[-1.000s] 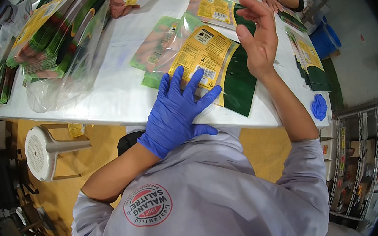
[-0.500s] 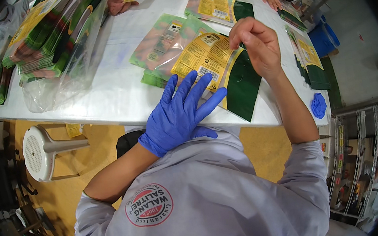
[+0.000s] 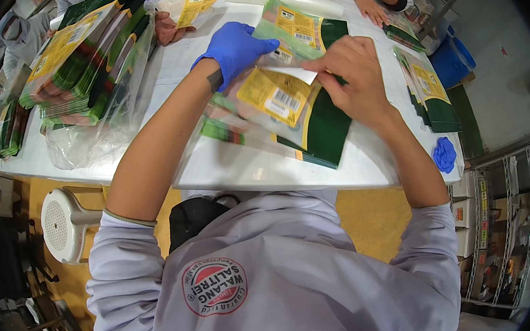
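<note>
white table [image 3: 142, 101] fills the middle, its far end cut off. left hand [image 3: 234, 47] in blue glove lies flat, fingers spread, on a green pouch [image 3: 302, 29]. right hand [image 3: 347, 69] pinches a white strip at the yellow label [image 3: 274, 95] of a dark green pouch [image 3: 326, 130]. pouch stack [image 3: 82, 55] stands left; blue glove [image 3: 445, 154] lies right.

Green pouch [image 3: 323, 130] (yellow label [image 3: 276, 96])
</note>
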Tool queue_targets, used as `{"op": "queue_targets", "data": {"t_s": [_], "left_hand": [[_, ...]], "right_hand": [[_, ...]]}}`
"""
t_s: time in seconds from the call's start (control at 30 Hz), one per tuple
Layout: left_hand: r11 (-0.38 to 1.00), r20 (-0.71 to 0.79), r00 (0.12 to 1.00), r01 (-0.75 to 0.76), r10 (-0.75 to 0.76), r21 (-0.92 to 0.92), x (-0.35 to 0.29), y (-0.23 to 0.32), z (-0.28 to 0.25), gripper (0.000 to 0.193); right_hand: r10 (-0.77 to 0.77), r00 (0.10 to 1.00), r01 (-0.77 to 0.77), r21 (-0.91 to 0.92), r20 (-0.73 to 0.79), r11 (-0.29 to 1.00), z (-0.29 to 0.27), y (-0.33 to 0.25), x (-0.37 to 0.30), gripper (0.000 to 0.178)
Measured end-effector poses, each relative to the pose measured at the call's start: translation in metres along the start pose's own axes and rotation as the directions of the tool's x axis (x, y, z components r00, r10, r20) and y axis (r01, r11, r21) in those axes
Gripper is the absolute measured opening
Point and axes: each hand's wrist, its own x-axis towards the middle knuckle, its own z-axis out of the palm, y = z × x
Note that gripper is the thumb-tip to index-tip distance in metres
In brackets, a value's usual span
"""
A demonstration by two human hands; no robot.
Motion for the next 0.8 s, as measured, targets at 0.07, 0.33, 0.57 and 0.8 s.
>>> {"op": "queue_targets", "data": {"t_s": [0.07,0.33,0.57,0.8], "left_hand": [[0.976,-0.249,0.967,0.000,0.055,0.216,0.030,-0.022,-0.011,0.071],[0.833,-0.277,0.961,-0.142,-0.014,-0.534,0.006,0.033,-0.100,0.041],[0.592,0.004,0.945,-0.201,0.327,-0.780,-0.047,0.067,-0.118,0.034],[0.444,0.396,0.762,0.160,0.512,-0.882,-0.066,0.125,-0.050,0.033]], "right_hand": [[-0.262,0.964,0.237,-0.283,-0.051,0.929,-0.043,-0.053,-0.014,0.017],[0.084,0.705,-0.308,-0.198,-0.704,0.930,-0.182,-0.027,-0.066,0.028],[0.540,0.607,-0.065,0.641,-0.583,0.765,-0.181,0.056,-0.076,0.065],[0.467,0.830,0.093,0.902,-0.304,0.422,-0.212,0.071,-0.099,0.055]]}}
